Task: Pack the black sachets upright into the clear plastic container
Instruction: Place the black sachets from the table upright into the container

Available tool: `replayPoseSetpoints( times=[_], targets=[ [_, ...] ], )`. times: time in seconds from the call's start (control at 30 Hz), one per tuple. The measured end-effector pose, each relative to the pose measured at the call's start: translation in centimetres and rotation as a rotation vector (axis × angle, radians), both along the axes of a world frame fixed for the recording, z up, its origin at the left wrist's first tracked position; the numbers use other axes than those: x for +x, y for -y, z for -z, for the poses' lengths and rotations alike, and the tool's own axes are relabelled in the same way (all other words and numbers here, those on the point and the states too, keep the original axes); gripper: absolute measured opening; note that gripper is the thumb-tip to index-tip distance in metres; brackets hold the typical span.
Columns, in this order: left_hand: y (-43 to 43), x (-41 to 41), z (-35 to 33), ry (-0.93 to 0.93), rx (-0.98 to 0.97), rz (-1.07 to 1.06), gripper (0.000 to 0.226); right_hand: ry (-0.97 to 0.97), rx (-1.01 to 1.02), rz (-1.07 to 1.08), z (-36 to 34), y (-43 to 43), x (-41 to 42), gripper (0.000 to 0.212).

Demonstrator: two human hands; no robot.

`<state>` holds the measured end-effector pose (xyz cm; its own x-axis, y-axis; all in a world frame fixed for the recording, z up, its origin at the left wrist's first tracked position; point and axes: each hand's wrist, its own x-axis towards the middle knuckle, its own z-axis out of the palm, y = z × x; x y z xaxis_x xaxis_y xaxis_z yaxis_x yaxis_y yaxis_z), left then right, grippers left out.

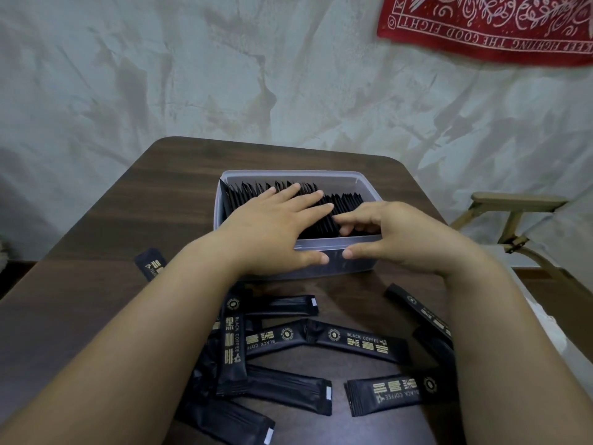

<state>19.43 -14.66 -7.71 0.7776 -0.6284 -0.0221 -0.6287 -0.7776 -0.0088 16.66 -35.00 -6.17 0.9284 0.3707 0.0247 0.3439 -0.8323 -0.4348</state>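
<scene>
Pressing sachets [340, 203] in container [288, 175] with flat left hand [272, 226]; touching them with right hand [394, 232], fingers half-curled, grip unclear.

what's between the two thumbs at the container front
Only bare front wall of the clear container; left hand and right hand thumbs don't touch. Head view.

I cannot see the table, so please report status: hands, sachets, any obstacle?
Left hand flat on upright sachets in container. Right hand fingers curled among them, grip unclear. Loose sachets lie on table. No obstacle seen.
</scene>
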Motion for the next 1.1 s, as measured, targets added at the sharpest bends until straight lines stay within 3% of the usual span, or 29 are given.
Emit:
replayPoseSetpoints(
  times=[0.4, 0.53, 0.63, 0.77, 0.93, 1.0, 1.1],
  targets=[
    [0.1, -0.5, -0.1, 0.019, 0.003, -0.008, 0.074, 0.064, 0.009, 0.032, -0.2, -0.1, -0.4, 0.048],
    [0.0, -0.5, -0.2, 0.008, 0.007, -0.011, 0.073, 0.284, 0.155, 0.114, -0.1, 0.9, -3.0, 0.028],
    [-0.1, -0.5, -0.2, 0.005, 0.001, -0.006, 0.073, 0.264, 0.207, 0.200, 1.3, 2.5, -6.0, 0.017],
    [-0.1, -0.5, -0.1, 0.019, -0.011, 0.002, 0.074, 0.118, 0.103, 0.357, 3.7, 4.5, -10.0, 0.030],
    [-0.1, -0.4, 0.0, 0.033, -0.015, 0.009, 0.074, -0.261, -0.100, 0.421, 6.1, 5.6, -13.3, 0.083],
    [-0.1, -0.4, 0.1, 0.031, -0.013, 0.007, 0.074, -0.220, -0.188, 0.429, 7.2, 5.1, -13.4, 0.087],
    [-0.1, -0.5, 0.1, 0.029, -0.017, 0.004, 0.074, -0.088, -0.201, 0.448, 7.9, 4.0, -12.0, 0.075]
  ],
)
